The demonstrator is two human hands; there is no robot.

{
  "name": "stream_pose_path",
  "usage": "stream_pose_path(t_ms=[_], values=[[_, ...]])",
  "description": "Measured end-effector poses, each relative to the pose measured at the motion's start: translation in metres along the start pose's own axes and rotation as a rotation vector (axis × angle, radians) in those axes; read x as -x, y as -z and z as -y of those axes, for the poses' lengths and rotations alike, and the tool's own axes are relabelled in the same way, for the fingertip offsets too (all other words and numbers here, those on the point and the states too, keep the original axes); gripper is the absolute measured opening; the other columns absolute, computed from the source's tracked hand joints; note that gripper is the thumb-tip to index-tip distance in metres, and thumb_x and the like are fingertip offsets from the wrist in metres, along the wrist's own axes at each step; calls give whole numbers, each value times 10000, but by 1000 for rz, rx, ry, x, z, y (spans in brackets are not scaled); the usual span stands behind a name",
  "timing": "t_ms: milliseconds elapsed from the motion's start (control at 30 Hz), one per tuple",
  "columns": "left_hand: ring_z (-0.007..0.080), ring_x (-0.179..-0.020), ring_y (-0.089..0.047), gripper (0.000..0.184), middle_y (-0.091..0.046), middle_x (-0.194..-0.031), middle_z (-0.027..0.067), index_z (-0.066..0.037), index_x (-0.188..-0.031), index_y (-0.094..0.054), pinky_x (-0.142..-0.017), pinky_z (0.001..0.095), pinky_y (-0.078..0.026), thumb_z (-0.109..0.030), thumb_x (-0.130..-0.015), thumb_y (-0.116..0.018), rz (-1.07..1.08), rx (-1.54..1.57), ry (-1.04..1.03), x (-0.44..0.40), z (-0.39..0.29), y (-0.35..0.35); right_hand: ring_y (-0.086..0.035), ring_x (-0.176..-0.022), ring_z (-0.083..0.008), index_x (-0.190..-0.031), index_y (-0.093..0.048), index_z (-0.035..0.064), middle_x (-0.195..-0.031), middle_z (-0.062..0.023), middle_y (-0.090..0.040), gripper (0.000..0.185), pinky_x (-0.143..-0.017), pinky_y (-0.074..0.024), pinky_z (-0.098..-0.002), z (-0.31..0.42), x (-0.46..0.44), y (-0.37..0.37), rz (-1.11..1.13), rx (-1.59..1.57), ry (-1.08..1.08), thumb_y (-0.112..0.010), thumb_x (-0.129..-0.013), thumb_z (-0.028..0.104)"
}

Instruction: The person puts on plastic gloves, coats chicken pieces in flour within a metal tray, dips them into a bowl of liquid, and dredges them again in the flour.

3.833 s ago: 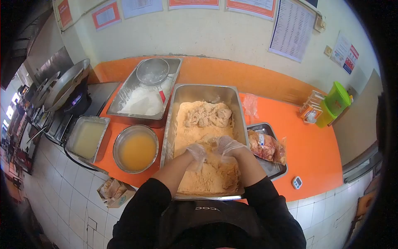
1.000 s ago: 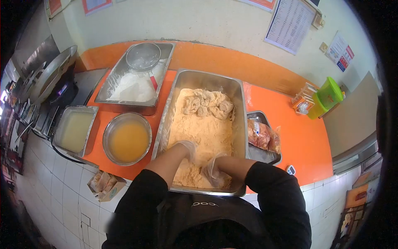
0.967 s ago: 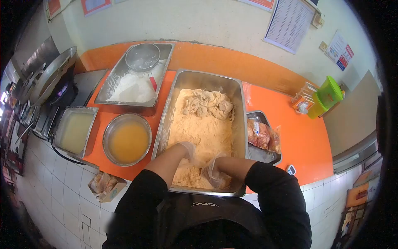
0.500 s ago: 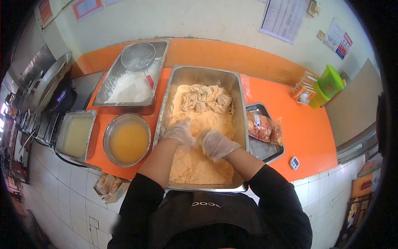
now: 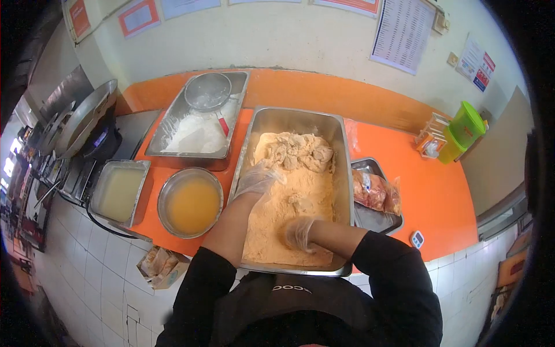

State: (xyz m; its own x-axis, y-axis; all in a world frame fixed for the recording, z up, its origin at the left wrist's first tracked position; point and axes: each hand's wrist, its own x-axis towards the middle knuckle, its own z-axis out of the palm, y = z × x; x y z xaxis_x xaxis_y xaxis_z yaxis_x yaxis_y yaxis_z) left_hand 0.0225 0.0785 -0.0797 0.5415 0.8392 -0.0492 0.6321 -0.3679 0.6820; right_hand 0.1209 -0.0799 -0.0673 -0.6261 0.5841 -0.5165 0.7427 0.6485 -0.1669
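A deep steel tray (image 5: 348, 173) holds orange-tinted flour (image 5: 269, 237). Several flour-coated chicken pieces (image 5: 298, 151) are heaped at its far end. My left hand (image 5: 260, 178), in a clear plastic glove, lies over the flour by the tray's left side, fingers stretched out just short of the heap. Also gloved, my right hand (image 5: 300, 234) is pushed into the flour near the front right; its fingers are hidden. Between my hands, a pale lump (image 5: 302, 203), probably another coated piece, lies partly sunk in the flour.
To the left are a pan of white flour (image 5: 193, 136) with a sieve (image 5: 208, 91), a bowl of orange liquid (image 5: 191, 202) and a container of pale liquid (image 5: 120, 194). On the right, bagged meat (image 5: 376, 191) sits on a smaller tray, near a timer (image 5: 417, 239).
My hands have separated: the right moved toward me and down into the flour, the left slightly away toward the heap. A pale lump now shows between them. The camera view has shifted slightly.
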Motion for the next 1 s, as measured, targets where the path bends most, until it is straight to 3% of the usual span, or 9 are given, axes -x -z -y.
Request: stream_pose_path(t_ms=[133, 233, 300, 433, 533, 633, 833, 933, 1000], values=[[317, -1187, -419, 742, -431, -1282, 200, -52, -1330, -328, -984, 371, -325, -528, -780, -473, 30, -229, -53, -21, 29, -27, -609, -616, -284, -704, -621, 59, -655, -111, -609, 122, -510, -473, -401, -1, -54, -27, -492, -189, -121, -549, -748, 146], [321, -1182, -423, 748, -446, -1266, 205, -62, -1341, -308, -972, 382, -334, -554, -793, -439, 43, -151, 57, 16, -29, 9, -603, -617, -295, -635, -615, 45, -661, -131, -608, 171, -522, -472, -414, 2, -117, -106, -558, 121, 103, -550, -743, 160], [333, -1172, -429, 709, -458, -1248, 215, -63, -1323, -342, -953, 386, -344, -547, -812, -416, 70, -130, -45, -9, 22, -20, -623, -719, -287, -732, -655, 54, -755, -157, -628, 186, -597, -483, -394, -11, -117, -106, -281, -1, 218, -561, -710, 213], [311, -1143, -461, 624, -493, -1213, 206, -60, -1250, -443, -907, 390, -365, -532, -852, -351, 105, 734, 494, 31, -50, 17, -603, -670, -337, -711, -642, 25, -739, -192, -616, 286, -640, -474, -420, -2, -5, 13, -261, -442, -181, -540, -744, 290], [283, -1050, -506, 587, -527, -1148, 173, -53, -1166, -507, -844, 376, -386, -522, -862, -331, 12, 630, 500, 1, 2, -35, -600, -677, -341, -731, -649, 30, -744, -196, -619, 369, -663, -467, -396, 10, 27, 61, -424, -634, -556, -537, -741, 381], [267, -846, -582, 496, -594, -961, 133, -15, -1011, -581, -655, 409, -454, -438, -876, -360, -175, 325, 376, 24, -38, -19, -600, -702, -345, -771, -647, 23, -751, -201, -618, 432, -668, -463, -398, 0, 17, 46, -735, -670, -605, -529, -742, 438], [329, -983, -555, 623, -559, -1101, 198, -37, -1245, -399, -777, 419, -441, -453, -789, -478, 75, 332, 418, 16, -33, -23, -584, -683, -321, -872, -620, 10, -744, -201, -613, 394, -648, -461, -387, -6, 28, 53, -565, -706, -514, -548, -769, 383], [346, -1000, -548, 758, -542, -1124, 217, -47, -1308, -320, -822, 418, -434, -430, -710, -583, 67, 42, 246, -19, 11, -46, -580, -761, -332, -807, -620, 35, -806, -181, -613, 312, -705, -455, -397, -50, -29, -25, -890, -564, -92, -518, -777, 328], [353, -1038, -530, 842, -522, -1151, 232, -49, -1330, -284, -860, 416, -423, -424, -663, -634, 37, -59, 189, -12, -5, -32, -575, -723, -308, -827, -616, 28, -799, -179, -614, 303, -679, -463, -381, -12, 11, 24, -910, -739, -183, -552, -776, 320]])
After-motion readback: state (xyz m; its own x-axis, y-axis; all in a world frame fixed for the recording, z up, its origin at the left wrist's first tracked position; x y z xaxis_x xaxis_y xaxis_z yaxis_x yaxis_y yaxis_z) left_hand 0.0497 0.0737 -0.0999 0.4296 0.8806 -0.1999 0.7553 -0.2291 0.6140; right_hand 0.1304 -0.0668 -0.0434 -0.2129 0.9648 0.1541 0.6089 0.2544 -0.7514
